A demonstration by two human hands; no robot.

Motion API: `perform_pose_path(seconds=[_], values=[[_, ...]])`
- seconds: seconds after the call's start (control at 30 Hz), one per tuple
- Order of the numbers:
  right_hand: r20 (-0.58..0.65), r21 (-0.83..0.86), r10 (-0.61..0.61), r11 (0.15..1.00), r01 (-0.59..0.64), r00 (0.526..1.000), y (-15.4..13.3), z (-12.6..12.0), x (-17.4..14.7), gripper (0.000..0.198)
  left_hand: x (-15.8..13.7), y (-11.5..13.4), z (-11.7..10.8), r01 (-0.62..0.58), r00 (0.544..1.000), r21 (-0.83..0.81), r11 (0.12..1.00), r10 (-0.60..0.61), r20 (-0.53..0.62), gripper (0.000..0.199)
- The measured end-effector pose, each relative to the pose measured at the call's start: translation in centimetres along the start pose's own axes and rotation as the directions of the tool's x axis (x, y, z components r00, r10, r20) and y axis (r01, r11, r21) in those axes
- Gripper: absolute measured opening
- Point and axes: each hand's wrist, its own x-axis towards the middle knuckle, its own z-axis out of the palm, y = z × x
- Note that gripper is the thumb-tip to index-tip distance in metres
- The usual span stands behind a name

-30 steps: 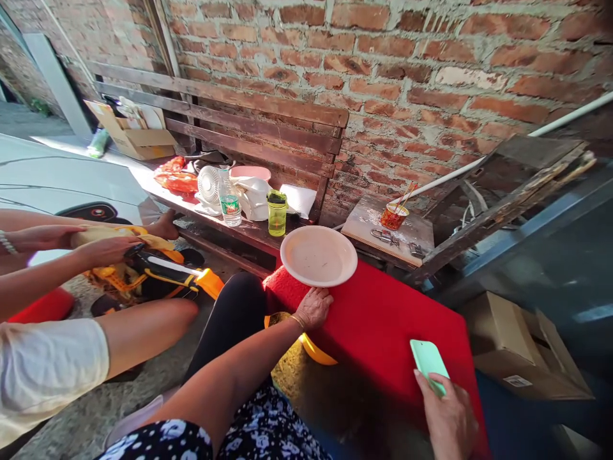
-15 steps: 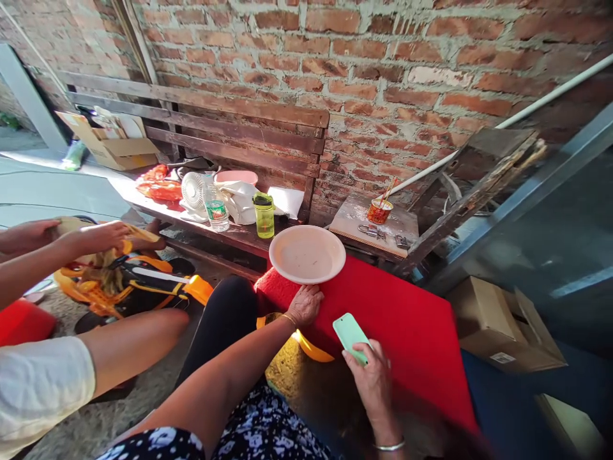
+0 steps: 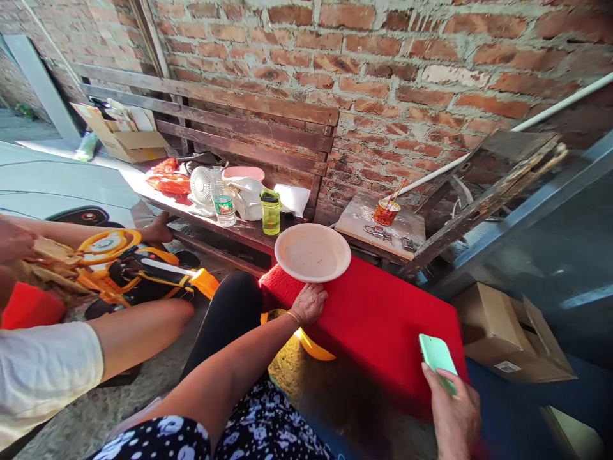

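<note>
My right hand (image 3: 454, 402) is closed around a mint-green phone (image 3: 437, 358) above the right end of a red cloth (image 3: 383, 319). At the cloth's near left edge, my left hand (image 3: 310, 304) lies palm down, its fingers stretched towards a pale, shallow basin (image 3: 312, 252). The fingertips meet the basin's near rim and are partly hidden beneath it; no firm grip shows. The basin stands on the far left part of the cloth and looks almost bare inside, with a few small specks. Below my left wrist is a yellow container (image 3: 313, 345), partly covered by my arm.
A wooden bench (image 3: 239, 236) along the brick wall carries a green drink bottle (image 3: 271, 212), a water bottle (image 3: 223, 206) and a white fan (image 3: 201, 185). Padlocks and a noodle cup (image 3: 385, 212) sit on a board. Cardboard box (image 3: 510, 332) at right. Another person's leg (image 3: 138, 332) is at left.
My right hand has carried the phone to the right across the cloth. The other person's hands at left have drawn back towards the frame edge. My left hand and the basin stay together.
</note>
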Motion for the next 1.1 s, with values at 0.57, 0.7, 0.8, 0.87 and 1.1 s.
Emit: perform_pose_path(seconds=[0.57, 0.7, 0.8, 0.87, 1.1], values=[[0.004, -0.177, -0.027, 0.984, 0.027, 1.0, 1.7, 1.3, 1.8, 0.069, -0.2, 0.0, 0.0, -0.015, 1.0, -0.011, 1.0, 0.014, -0.016, 0.021], [-0.097, -0.199, 0.049, 0.978, -0.068, 0.994, 3.5, -0.5, 2.9, 0.061, -0.1, 0.1, -0.1, -0.002, 1.0, -0.015, 1.0, 0.002, 0.006, 0.02], [-0.029, -0.056, -0.141, 0.989, 0.14, 0.99, -0.1, 2.7, 0.5, 0.067, -0.1, 0.1, -0.1, -0.003, 1.0, 0.005, 1.0, 0.003, 0.014, 0.021], [0.062, 0.053, -0.317, 0.948, 0.314, 0.946, -3.6, 5.9, -1.8, 0.071, -0.2, 0.1, -0.1, -0.006, 1.0, 0.015, 1.0, 0.006, 0.007, 0.021], [0.253, 0.083, -0.528, 0.847, 0.525, 0.811, -9.3, 11.4, -4.7, 0.067, -0.3, -0.2, 0.3, -0.022, 0.999, 0.014, 1.0, 0.022, -0.037, 0.02]])
